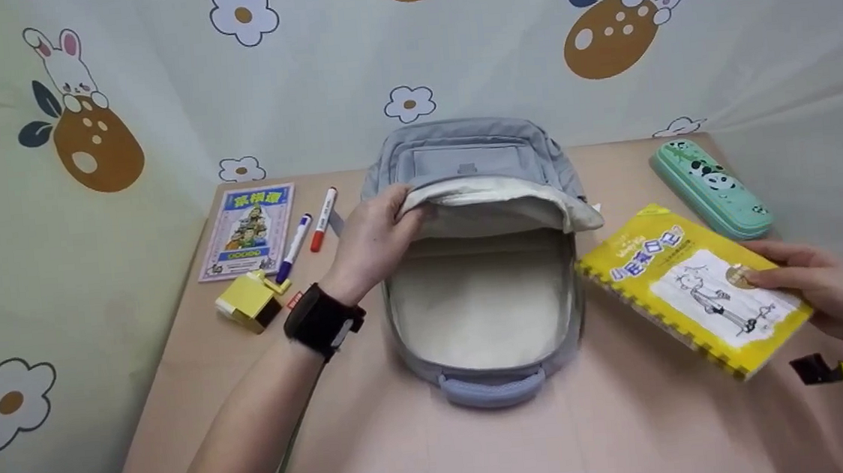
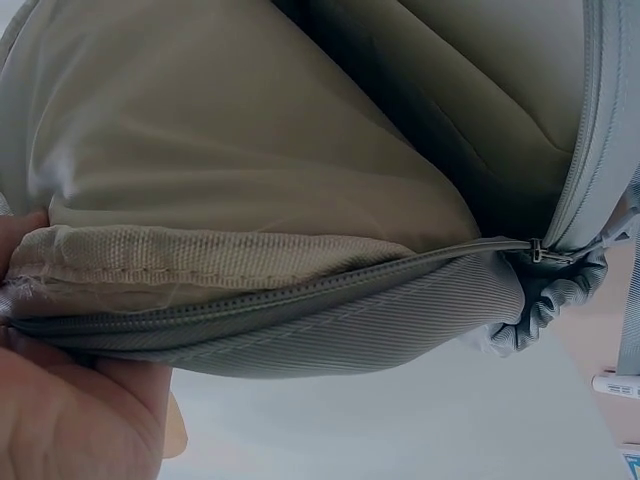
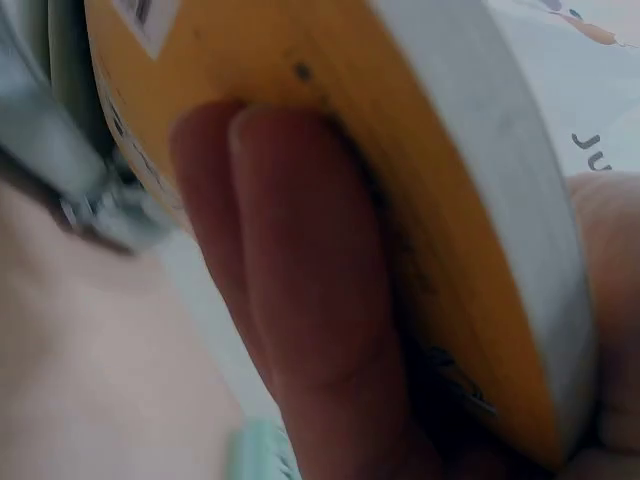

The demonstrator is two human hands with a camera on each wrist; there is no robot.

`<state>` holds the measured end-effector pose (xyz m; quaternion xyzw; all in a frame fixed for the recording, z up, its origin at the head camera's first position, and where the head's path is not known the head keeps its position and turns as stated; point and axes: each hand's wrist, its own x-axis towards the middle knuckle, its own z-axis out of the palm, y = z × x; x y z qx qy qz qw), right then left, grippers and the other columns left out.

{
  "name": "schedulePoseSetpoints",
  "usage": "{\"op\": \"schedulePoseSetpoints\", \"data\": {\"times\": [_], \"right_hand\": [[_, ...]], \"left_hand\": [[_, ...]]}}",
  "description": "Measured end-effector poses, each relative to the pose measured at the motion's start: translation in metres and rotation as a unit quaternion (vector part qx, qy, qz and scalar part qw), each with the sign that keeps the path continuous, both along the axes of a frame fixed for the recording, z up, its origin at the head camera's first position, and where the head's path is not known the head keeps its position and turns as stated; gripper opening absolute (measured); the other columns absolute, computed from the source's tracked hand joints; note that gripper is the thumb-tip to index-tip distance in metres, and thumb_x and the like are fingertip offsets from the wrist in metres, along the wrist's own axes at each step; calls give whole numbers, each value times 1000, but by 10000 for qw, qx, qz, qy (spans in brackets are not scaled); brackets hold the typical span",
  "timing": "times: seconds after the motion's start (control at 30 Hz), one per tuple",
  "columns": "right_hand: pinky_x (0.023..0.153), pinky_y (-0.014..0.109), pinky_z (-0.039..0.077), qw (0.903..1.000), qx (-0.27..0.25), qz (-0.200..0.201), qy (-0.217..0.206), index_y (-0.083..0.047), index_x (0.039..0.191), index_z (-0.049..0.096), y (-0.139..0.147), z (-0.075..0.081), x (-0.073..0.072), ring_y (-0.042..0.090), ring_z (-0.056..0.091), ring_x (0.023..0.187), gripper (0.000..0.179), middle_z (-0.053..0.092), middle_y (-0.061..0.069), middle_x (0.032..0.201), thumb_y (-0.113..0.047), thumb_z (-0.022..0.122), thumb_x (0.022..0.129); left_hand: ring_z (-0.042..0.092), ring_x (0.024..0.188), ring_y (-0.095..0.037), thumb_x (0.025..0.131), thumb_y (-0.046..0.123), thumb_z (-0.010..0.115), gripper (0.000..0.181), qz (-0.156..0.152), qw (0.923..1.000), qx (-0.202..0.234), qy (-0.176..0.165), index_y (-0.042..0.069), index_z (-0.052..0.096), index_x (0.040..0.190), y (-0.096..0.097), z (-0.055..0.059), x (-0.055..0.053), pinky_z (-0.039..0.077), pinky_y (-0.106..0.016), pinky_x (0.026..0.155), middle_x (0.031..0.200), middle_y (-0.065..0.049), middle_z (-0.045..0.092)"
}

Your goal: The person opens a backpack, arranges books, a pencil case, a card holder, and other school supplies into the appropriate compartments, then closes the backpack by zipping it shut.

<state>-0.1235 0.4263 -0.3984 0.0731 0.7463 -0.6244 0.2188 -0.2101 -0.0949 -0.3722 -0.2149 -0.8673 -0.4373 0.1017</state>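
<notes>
A grey backpack point(image 1: 489, 381) lies on the table, its main compartment unzipped and its carry handle toward the near edge. My left hand point(image 1: 373, 240) grips the edge of its front flap and holds it up; the left wrist view shows the thumb and fingers around the zippered edge point(image 2: 300, 285). To the right of the opening, my right hand point(image 1: 816, 280) holds a yellow book point(image 1: 665, 277) with a cartoon figure on its cover. The thumb lies on the cover, and the right wrist view shows fingers point(image 3: 315, 250) flat against the book's other side.
Beyond the right hand lies a green panda pencil case point(image 1: 715, 187). Left of the backpack are a pink-bordered booklet point(image 1: 248, 231), a purple marker point(image 1: 293, 248), a red marker point(image 1: 324, 220) and a small yellow box-shaped object point(image 1: 248, 301). A patterned cloth point(image 1: 318, 72) hangs behind the table.
</notes>
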Motion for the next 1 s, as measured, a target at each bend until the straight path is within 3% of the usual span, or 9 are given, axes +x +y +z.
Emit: {"op": "schedulePoseSetpoints", "data": {"times": [0.1, 0.2, 0.3, 0.4, 0.53, 0.67, 0.8, 0.9, 1.0], "right_hand": [[79, 42, 61, 9938, -871, 628, -301, -38, 126, 64, -18, -4, 2, 34, 73, 95, 40, 70, 13, 117, -6, 53, 105], [83, 40, 60, 9781, -1517, 1331, -502, -26, 138, 61, -50, -11, -3, 32, 73, 98, 40, 68, 19, 123, -6, 48, 107], [88, 40, 58, 9664, -1926, 1592, -598, -8, 154, 41, -84, -20, -11, 32, 71, 104, 46, 64, 22, 129, -8, 46, 108], [92, 40, 56, 9646, -2145, 1462, -458, 4, 159, 20, -113, -29, -22, 30, 70, 108, 58, 62, 21, 133, -10, 45, 110], [95, 41, 54, 9689, -2246, 1020, -177, 3, 161, 11, -143, -37, -39, 29, 69, 111, 62, 58, 22, 137, -13, 43, 111], [97, 43, 54, 9742, -2112, 733, 311, -4, 161, 18, -170, -47, -59, 32, 67, 113, 58, 52, 27, 139, -13, 44, 110], [97, 48, 53, 9707, -2220, 532, 755, -7, 153, 34, -191, -57, -76, 37, 67, 114, 45, 51, 31, 138, -9, 46, 109], [97, 51, 52, 9658, -2462, 420, 702, -4, 144, 41, -200, -61, -87, 39, 66, 114, 36, 52, 31, 137, -8, 47, 109], [101, 52, 49, 9595, -2760, 388, 419, 1, 139, 39, -205, -63, -93, 39, 63, 119, 32, 50, 30, 139, -2, 42, 107]], "left_hand": [[49, 63, -12, 103, 20, 63, 13, 20, 9999, -73, 70, 11, 68, 110, 2, 2, -1, 41, -29, 57, 87, 3, 65], [48, 64, -12, 103, 20, 63, 14, -9, 9997, -169, 154, 10, 68, 111, 4, 2, -1, 40, -30, 58, 86, 1, 62], [50, 65, -11, 103, 20, 63, 15, 8, 9996, -209, 191, 11, 68, 113, 5, 2, 0, 41, -29, 59, 89, 2, 63], [49, 66, -12, 102, 19, 63, 15, 15, 9996, -181, 214, 10, 69, 113, 6, 3, 0, 41, -30, 58, 91, 1, 64], [50, 68, -12, 102, 19, 63, 16, -42, 9992, -187, 340, 9, 70, 112, 7, 3, 0, 41, -30, 60, 92, 0, 66], [49, 66, -12, 102, 19, 64, 16, -71, 9990, -231, 367, 8, 70, 112, 8, 4, 1, 42, -30, 60, 91, 0, 65], [48, 65, -12, 102, 19, 64, 16, -91, 9994, -178, 267, 8, 69, 111, 8, 5, 1, 42, -30, 59, 89, 0, 64], [50, 67, -12, 101, 20, 65, 17, -92, 9996, -112, 230, 8, 70, 113, 8, 5, 0, 43, -30, 60, 92, 0, 66], [50, 67, -12, 102, 21, 65, 18, -70, 9996, -118, 249, 8, 69, 113, 7, 6, 0, 43, -30, 60, 92, 0, 66]]}}
